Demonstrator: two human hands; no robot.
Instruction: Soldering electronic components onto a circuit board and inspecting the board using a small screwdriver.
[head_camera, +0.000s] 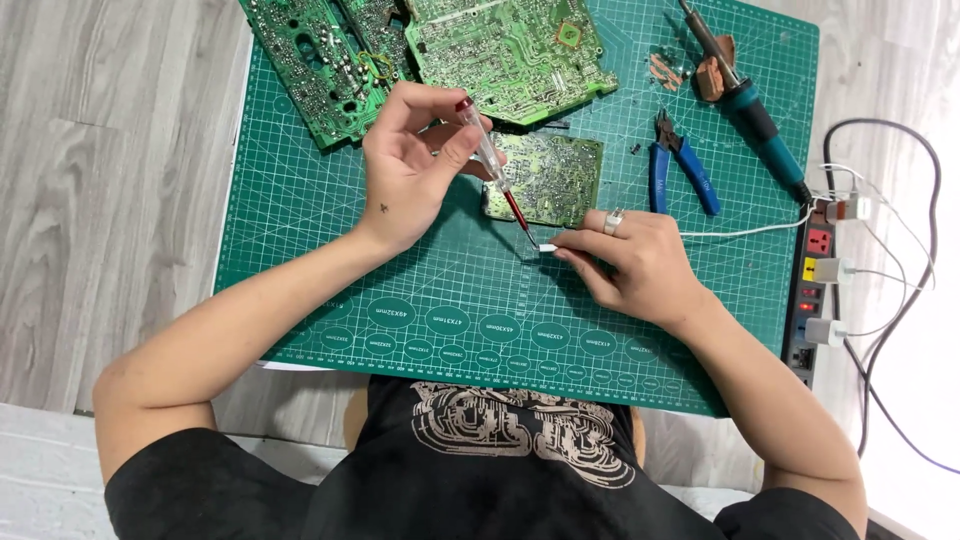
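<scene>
Mat (300, 200) first: the green cutting mat covers most of the wooden table, and you sit at its six o'clock edge. Large circuit boards (430, 50) lie overlapping at twelve o'clock, bare and untouched. A power strip (815, 290) sits off the mat's three o'clock edge with plugs in it and cables trailing away. A soldering iron (745, 95) rests at one to two o'clock, well apart from your hands, with blue-handled pliers (680, 170) just toward the middle from it. A small circuit board (550, 178) lies near the centre.

Your left hand (405, 170) is curled shut around a clear-handled screwdriver (490, 160), held slanted, its tip pointing down toward four o'clock. Your right hand (640, 262) is closed in a pinch, fingertips holding a small white connector (548, 247) down on the mat; a thin white cable (740, 232) runs from behind this hand toward the power strip. The screwdriver tip sits just beside the connector, touching or nearly so; you cannot tell which.

Judging from this, the work on the connector is under way: the tool is placed, the connector looks whole, and nothing lies separated beside it.
</scene>
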